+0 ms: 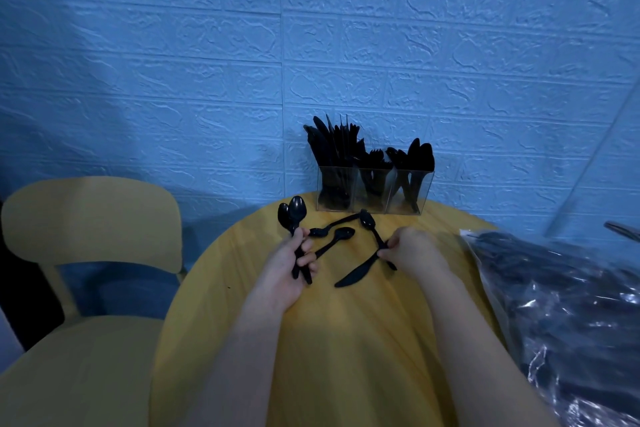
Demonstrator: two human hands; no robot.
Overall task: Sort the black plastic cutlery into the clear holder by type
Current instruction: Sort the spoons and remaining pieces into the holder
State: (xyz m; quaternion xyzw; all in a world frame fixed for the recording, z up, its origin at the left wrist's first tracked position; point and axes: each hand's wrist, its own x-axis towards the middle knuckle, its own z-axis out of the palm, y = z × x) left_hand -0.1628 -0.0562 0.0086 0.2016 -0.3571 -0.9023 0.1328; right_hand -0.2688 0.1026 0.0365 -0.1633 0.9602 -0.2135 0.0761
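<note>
Both forearms reach away from me over the yellow table (346, 340). Taking the clear holder (372, 191) at the table's far edge as my landmark, my left hand (294, 263) sits nearer me and left of it, fingers curled round a bundle of spoons (294, 215), bowls up. My right hand (412, 250), nearer me and just right of centre, pinches a spoon handle (377, 239) where it crosses a knife (356, 270); that knife's long axis runs toward me and leftward. Two loose spoons (332, 236) lie between hands and holder. I judge the right hand nearer the holder's right compartment. A bag (561, 305) is cut off rightward; its contents are dim.
</note>
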